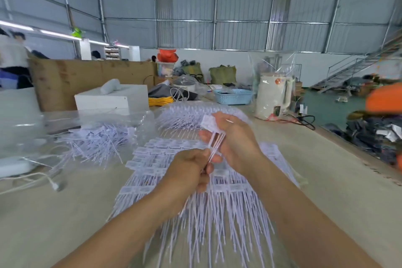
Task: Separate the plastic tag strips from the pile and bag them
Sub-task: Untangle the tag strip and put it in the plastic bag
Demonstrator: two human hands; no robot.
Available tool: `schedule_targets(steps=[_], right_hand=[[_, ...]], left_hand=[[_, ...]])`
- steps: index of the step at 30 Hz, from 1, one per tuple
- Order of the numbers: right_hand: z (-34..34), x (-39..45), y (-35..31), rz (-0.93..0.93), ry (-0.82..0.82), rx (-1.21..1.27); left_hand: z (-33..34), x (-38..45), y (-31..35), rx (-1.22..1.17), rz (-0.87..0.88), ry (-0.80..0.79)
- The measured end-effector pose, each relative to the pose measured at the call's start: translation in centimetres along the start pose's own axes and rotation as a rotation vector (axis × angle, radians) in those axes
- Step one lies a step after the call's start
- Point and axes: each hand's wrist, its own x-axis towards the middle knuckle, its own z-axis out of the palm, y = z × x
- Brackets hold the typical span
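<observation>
A big pile of white plastic tag strips (174, 172) lies spread on the table in front of me, tails pointing toward me. Above it both hands hold a small bunch of strips (214, 144). My right hand (235, 137) grips the label ends at the top. My left hand (191, 167) pinches the thin tails lower down. A second heap of strips (187, 115) lies farther back. A clear plastic bag (95, 135) with loose strips in it lies to the left.
A white box (113, 98) and a white cable (32, 180) sit at the left. A blue basket (232, 96) and a bagged white kettle (274, 98) stand behind. The table edge (356, 159) runs along the right. People stand far left.
</observation>
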Motion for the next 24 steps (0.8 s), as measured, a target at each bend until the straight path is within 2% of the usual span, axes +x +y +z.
schedule_targets(steps=[3, 5, 6, 7, 10, 13, 16, 18, 21, 24], right_hand=[[1.9, 0.8, 1.6, -0.004, 0.01, 0.011], [2.6, 1.0, 2.0, -0.149, 0.07, -0.203], [2.7, 1.1, 2.1, -0.219, 0.046, -0.323], [2.8, 1.1, 2.2, -0.247, -0.036, -0.41], [3.3, 0.6, 2.1, -0.159, -0.361, -0.482], [3.1, 1.2, 1.7, -0.309, -0.299, -0.65], [3.0, 1.1, 1.6, -0.247, -0.451, -0.645], [2.9, 1.4, 1.5, -0.253, -0.381, -0.58], [2.8, 2.5, 1.2, -0.326, -0.173, -0.501], [3.2, 2.6, 0.6, -0.371, -0.115, -0.521]], left_hand=[[-2.7, -0.5, 0.0, 0.085, 0.022, 0.05], [-4.1, -0.7, -0.2, 0.194, 0.026, 0.076], [-4.6, -0.6, -0.2, 0.237, 0.034, 0.085], [-5.0, -0.6, -0.2, 0.263, 0.038, 0.085], [-5.5, 0.0, 0.1, 0.283, 0.029, 0.076], [-5.4, 0.4, 0.4, 0.303, 0.043, 0.068], [-5.2, 0.6, 0.3, 0.262, 0.04, 0.039], [-5.1, 0.5, 0.2, 0.211, 0.059, 0.042], [-5.2, 0.3, 0.0, 0.163, 0.075, 0.033], [-5.4, -0.1, 0.0, 0.189, 0.084, 0.0]])
